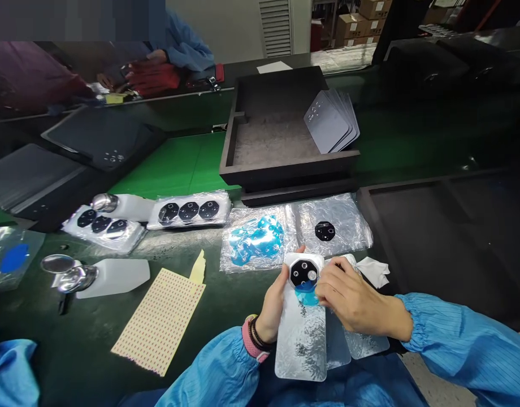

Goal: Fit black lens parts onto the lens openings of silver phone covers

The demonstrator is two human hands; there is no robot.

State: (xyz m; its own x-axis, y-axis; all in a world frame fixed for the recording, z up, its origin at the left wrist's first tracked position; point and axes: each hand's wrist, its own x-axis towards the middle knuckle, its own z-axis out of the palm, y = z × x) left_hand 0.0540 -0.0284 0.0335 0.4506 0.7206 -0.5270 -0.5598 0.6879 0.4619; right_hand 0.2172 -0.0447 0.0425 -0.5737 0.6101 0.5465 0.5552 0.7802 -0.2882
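Note:
My left hand (pixel 272 305) grips the edge of a silvery, patterned phone back cover (pixel 301 347), tilted toward me. Near the cover's top sits a black camera lens plate (pixel 299 272) with round openings. A piece of blue film (pixel 307 296) overlaps the plate's lower edge. My right hand (pixel 349 294) has its fingers closed in a pinch at the film's right side; its fingertips are partly hidden. Beneath the right hand lie more back covers (pixel 365 345) and a crumpled white wipe (pixel 373 271).
Bags of blue film pieces (pixel 255 237) and lens plates (pixel 325 230) lie ahead. A black tray (pixel 277 167) holds a stack of grey covers (pixel 332 124). Left are white pump bottles (pixel 116 277), a sticker sheet (pixel 158 322) and packed lens plates (pixel 192 210). A co-worker's sleeve (pixel 187 42) shows behind.

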